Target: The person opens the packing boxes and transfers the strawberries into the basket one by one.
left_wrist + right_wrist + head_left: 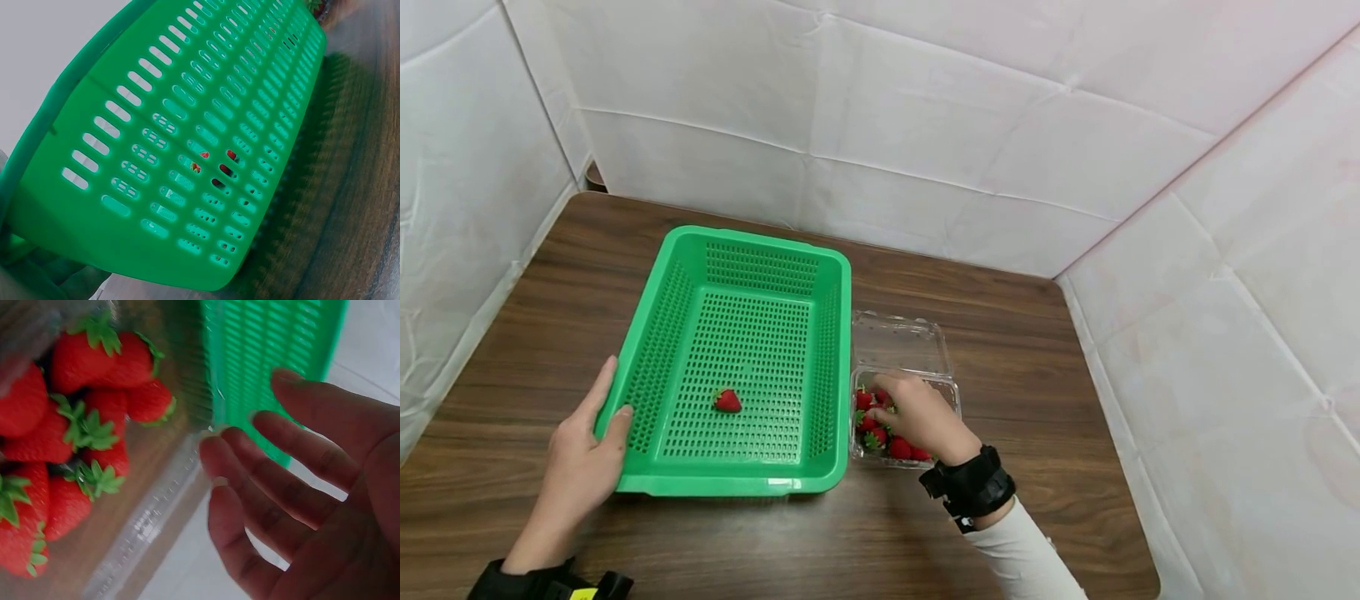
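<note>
A green perforated basket (752, 486) sits on the table with one strawberry (727, 401) on its floor. My left hand (580, 462) holds the basket's left rim near the front corner, thumb over the edge and fingers along the outside. In the left wrist view, red shows through slots in the basket wall (137, 187). To the right of the basket, a clear plastic clamshell box (957, 396) holds several strawberries (81, 359) with green leaves. My right hand (922, 414) is over this box. Its fingers (269, 515) are spread and loosely bent, with nothing between them.
The box's clear lid (901, 346) is folded back behind it, close against the basket's right side. The brown wooden table (1037, 375) is bordered by white sheeting (925, 150) at the back and both sides.
</note>
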`<action>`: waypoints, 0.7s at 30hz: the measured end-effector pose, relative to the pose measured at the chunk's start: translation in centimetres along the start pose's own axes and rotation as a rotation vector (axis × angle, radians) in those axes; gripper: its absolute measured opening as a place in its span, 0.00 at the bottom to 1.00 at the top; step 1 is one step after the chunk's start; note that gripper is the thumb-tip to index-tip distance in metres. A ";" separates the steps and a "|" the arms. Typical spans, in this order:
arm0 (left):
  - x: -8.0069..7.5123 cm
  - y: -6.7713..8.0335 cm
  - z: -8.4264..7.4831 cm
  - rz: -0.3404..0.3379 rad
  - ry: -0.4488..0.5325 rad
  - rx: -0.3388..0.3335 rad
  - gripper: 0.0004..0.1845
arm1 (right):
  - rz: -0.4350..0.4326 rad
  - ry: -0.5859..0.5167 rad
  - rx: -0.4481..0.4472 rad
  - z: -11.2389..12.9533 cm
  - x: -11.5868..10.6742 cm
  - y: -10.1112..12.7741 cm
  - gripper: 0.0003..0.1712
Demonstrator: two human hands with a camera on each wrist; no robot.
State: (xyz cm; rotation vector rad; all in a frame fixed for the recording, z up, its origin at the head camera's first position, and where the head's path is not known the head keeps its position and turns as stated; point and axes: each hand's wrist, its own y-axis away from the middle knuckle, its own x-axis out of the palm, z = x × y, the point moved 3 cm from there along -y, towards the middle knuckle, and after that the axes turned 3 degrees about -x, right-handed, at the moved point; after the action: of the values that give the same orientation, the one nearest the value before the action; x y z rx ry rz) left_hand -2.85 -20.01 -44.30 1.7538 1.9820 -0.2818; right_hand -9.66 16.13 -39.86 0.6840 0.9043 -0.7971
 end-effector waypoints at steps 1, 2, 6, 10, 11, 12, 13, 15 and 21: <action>0.0 0.0 0.0 -0.003 0.001 0.003 0.32 | 0.022 0.012 0.008 0.0 0.3 -0.1 0.17; 0.0 0.0 -0.1 -0.004 0.002 0.003 0.32 | 0.043 0.027 0.019 -0.1 0.6 -0.2 0.18; 0.1 0.0 -0.1 -0.003 0.012 0.000 0.32 | 0.095 0.109 0.059 -0.5 1.8 -0.4 0.18; 0.1 0.0 -0.1 -0.002 0.017 -0.007 0.32 | 0.113 0.177 0.050 -0.7 2.7 -0.6 0.11; 0.1 0.0 -0.1 -0.002 0.017 -0.008 0.32 | 0.118 0.193 0.042 -0.7 2.9 -0.7 0.10; 0.1 0.0 -0.1 -0.005 0.016 -0.009 0.32 | 0.124 0.208 0.034 -0.7 3.1 -0.8 0.09; 0.1 0.0 0.0 -0.006 0.014 -0.009 0.32 | 0.131 0.221 0.028 -0.7 3.3 -0.8 0.08; 0.1 0.0 0.0 -0.011 0.013 -0.007 0.32 | 0.148 0.232 0.024 -0.7 3.7 -1.0 0.08; 0.1 0.0 0.0 -0.021 0.009 0.004 0.32 | 0.179 0.257 0.013 -0.8 4.1 -1.4 0.05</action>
State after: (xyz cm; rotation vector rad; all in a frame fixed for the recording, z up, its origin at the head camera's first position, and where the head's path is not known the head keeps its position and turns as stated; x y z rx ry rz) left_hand -2.86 -19.96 -44.34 1.7409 2.0085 -0.2853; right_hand -9.58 14.73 -44.06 0.8797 1.0533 -0.5639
